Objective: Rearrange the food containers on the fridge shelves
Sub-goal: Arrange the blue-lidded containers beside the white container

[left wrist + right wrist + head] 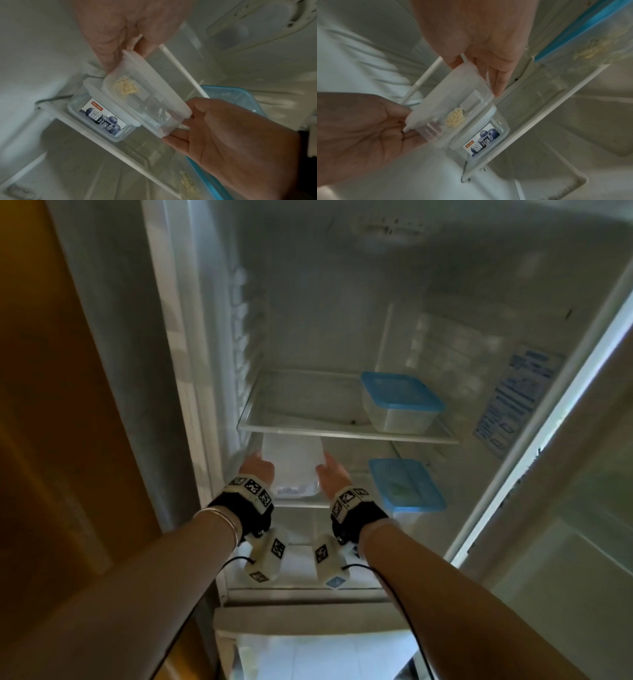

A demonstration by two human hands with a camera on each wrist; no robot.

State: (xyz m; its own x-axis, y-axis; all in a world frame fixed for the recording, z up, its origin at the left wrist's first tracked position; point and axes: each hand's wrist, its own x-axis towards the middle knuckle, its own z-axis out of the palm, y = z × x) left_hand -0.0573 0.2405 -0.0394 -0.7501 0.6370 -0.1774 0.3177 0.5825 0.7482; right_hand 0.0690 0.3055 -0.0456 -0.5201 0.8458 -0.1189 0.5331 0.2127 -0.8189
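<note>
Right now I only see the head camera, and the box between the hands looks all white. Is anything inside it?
Observer: Yes. The left wrist view shows the clear box holds a small pale yellow clump.
Operator: Is it alone there?
Observer: No. A blueberry-label box sits under it on the shelf.
Operator: How is it held?
Observer: The left hand pinches one end; the right hand grips the other.
</note>
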